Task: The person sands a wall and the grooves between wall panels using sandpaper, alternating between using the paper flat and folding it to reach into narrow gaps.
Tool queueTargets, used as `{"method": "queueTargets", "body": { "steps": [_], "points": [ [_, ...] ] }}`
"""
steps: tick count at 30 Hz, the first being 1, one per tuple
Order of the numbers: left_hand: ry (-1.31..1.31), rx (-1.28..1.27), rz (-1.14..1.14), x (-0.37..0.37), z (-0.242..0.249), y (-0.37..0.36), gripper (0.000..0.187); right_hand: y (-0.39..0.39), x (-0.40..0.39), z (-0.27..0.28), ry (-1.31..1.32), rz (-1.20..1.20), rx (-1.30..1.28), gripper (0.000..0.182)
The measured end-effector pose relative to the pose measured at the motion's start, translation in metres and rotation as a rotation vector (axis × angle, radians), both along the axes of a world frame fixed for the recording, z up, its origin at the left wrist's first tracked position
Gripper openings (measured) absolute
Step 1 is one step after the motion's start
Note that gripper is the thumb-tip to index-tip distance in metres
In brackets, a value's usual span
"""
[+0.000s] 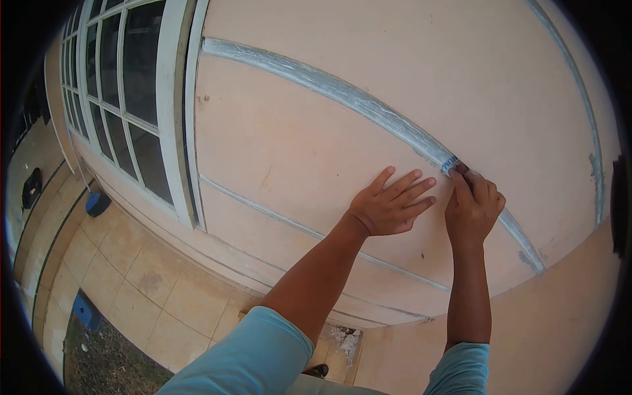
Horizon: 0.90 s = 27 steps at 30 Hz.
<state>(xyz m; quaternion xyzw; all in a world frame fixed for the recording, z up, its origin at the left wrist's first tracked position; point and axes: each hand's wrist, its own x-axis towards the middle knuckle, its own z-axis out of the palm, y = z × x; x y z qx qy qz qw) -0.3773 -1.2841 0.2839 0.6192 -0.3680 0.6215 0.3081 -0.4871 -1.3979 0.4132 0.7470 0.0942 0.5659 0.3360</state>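
My right hand (473, 205) pinches a small folded piece of sandpaper (449, 164), pale with blue lettering on its back. It is pressed against a grey-white groove (316, 80) that runs across the pale peach wall (408, 72), from the window side down to the lower right. My fingers cover part of the sandpaper. To the left, below the groove, my left hand (394, 205) rests on the wall with fingers spread, holding nothing.
A white-framed window (125, 92) stands at the left. Thinner grey grooves cross the wall lower down. On the tiled floor (148, 280) are a blue broom head (97, 203) and a blue object (86, 311) beside dark ground. White debris (347, 339) lies near the wall's base.
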Motion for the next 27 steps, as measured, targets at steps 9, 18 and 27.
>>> {"method": "queueTargets", "body": {
  "steps": [9, 18, 27],
  "points": [
    [0.023, 0.003, 0.031, 0.011, -0.016, -0.009, 0.038, 0.081, 0.055, 0.006, 0.113, 0.225, 0.024, 0.028],
    [-0.001, 0.01, 0.018, 0.004, -0.002, -0.002, 0.037, 0.028, 0.024, 0.007, 0.081, 0.094, -0.042, 0.025],
    [0.663, -0.033, -1.056, 0.01, -0.007, -0.011, 0.044, 0.103, 0.084, 0.004, 0.067, 0.201, -0.054, 0.018]
  ]
}}
